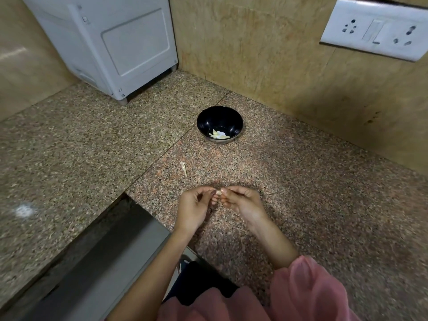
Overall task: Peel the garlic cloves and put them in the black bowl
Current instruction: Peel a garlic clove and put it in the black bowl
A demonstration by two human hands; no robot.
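A black bowl (219,117) stands on the granite counter near the corner wall, with a few pale peeled garlic cloves (218,134) at its bottom. Closer to me, my left hand (195,207) and my right hand (240,201) meet above the counter. Both pinch one small pale garlic clove (218,192) between their fingertips. Most of the clove is hidden by my fingers. A dry scrap of garlic skin (183,168) lies on the counter between my hands and the bowl.
A white appliance (111,42) stands at the back left corner. A wall socket plate (377,28) sits on the right wall. The counter (324,205) has a cut-out edge at the lower left (129,198), with a grey surface below it.
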